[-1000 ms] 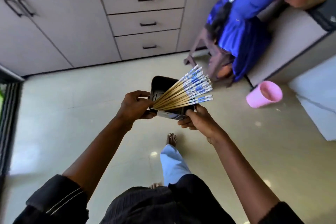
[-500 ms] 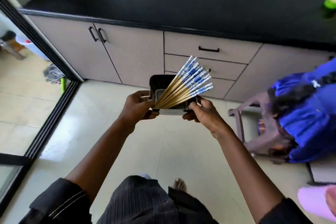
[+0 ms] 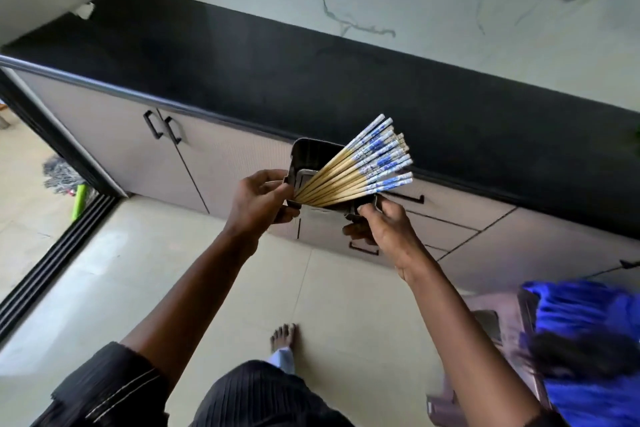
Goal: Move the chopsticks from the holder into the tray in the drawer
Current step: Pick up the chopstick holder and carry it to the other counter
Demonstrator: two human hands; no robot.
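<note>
I carry a dark rectangular holder (image 3: 311, 158) in front of me at chest height. Several bamboo chopsticks (image 3: 360, 168) with blue-and-white patterned tops lean out of it, fanned to the upper right. My left hand (image 3: 258, 201) grips the holder's left side. My right hand (image 3: 384, 229) grips its right lower corner. The drawers (image 3: 450, 208) under the black counter, behind my right hand, are all closed. No tray is in view.
A long black countertop (image 3: 311, 73) runs across ahead over beige cabinet doors (image 3: 138, 135). A seated person in blue (image 3: 588, 340) on a chair is at the lower right. A sliding-door track (image 3: 52, 260) and a mop (image 3: 65, 177) lie left.
I have turned and walked nearer to the counter, so the view has swung up and left. Both hands keep the same hold on the holder. The person in blue has slid to the lower right.
</note>
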